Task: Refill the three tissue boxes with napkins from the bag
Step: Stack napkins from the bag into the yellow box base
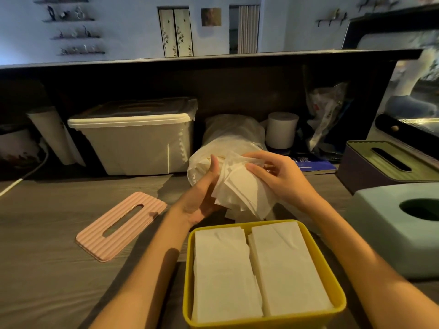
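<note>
Both hands, left hand (204, 193) and right hand (280, 176), are curled around a loose white napkin bundle (242, 188), apparently for squaring, at the mouth of the clear plastic bag (228, 138) at twelve o'clock. At six o'clock the open yellow plastic tissue box (187, 269) is seen with two stacks inside. Its ribbed pink slotted lid (121, 224) is laid aside on the wood-grain tabletop (47, 257) at nine o'clock, giving access.

Two bare forearms come into the frame from the bottom edge, one at lower left and one at lower right, and end in the left hand (202, 198) and the right hand (278, 176) near the centre. No sleeve, glove, watch, ring or bracelet shows on either. The fingernails look short and unpainted. Nothing else of the person is visible.
</note>
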`<action>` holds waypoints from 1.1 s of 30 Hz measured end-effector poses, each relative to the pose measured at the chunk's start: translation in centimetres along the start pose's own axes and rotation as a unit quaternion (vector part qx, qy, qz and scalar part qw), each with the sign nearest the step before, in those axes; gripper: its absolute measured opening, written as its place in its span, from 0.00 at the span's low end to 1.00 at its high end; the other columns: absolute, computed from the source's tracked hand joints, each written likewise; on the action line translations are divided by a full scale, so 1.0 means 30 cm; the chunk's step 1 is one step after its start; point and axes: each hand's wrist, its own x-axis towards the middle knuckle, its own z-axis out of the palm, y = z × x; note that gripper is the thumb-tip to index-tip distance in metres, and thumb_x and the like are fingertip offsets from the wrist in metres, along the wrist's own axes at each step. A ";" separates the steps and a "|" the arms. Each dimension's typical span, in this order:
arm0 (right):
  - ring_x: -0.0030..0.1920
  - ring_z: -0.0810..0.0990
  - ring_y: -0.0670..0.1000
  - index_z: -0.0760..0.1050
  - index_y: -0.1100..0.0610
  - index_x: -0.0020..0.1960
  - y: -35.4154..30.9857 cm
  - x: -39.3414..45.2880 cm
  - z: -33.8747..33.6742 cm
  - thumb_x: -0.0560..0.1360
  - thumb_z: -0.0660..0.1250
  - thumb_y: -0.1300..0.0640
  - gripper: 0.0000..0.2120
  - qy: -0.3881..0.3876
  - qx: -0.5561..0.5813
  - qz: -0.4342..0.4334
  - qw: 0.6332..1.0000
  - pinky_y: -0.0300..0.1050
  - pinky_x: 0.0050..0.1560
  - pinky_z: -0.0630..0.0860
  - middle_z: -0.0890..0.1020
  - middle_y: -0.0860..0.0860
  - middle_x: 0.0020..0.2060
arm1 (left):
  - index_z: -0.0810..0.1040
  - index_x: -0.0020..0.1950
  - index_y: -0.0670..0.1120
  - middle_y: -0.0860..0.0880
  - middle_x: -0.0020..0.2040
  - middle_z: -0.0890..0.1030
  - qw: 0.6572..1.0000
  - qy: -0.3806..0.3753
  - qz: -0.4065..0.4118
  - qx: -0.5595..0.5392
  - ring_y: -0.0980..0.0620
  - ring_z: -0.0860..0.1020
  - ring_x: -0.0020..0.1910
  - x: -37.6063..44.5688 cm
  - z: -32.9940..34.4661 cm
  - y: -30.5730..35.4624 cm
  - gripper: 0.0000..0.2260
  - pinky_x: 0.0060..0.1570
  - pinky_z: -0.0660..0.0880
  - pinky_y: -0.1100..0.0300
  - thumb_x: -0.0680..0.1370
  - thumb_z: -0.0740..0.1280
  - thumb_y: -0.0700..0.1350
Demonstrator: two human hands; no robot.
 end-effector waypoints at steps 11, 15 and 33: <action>0.51 0.76 0.31 0.79 0.45 0.66 0.014 -0.001 0.035 0.79 0.70 0.49 0.15 0.086 -0.076 -0.036 0.993 0.24 0.47 0.73 0.79 0.38 0.54 | 0.72 0.72 0.50 0.42 0.65 0.81 0.992 -0.030 0.006 -0.121 0.41 0.79 0.65 0.026 0.079 -0.044 0.27 0.65 0.75 0.44 0.77 0.65 0.61; 0.49 0.79 0.39 0.74 0.45 0.68 0.008 0.000 0.005 0.73 0.72 0.37 0.26 0.035 -0.035 0.075 0.996 0.33 0.44 0.78 0.79 0.41 0.53 | 0.72 0.72 0.45 0.40 0.65 0.81 0.986 -0.015 0.022 -0.167 0.40 0.79 0.65 0.036 0.069 -0.035 0.24 0.67 0.73 0.44 0.79 0.66 0.53; 0.56 0.84 0.46 0.81 0.51 0.59 -0.021 -0.013 -0.084 0.80 0.69 0.50 0.10 0.039 0.153 0.010 0.987 0.41 0.53 0.82 0.85 0.46 0.51 | 0.77 0.67 0.45 0.38 0.62 0.82 0.969 -0.022 0.007 -0.245 0.37 0.79 0.64 0.032 0.036 -0.029 0.17 0.68 0.71 0.40 0.82 0.64 0.52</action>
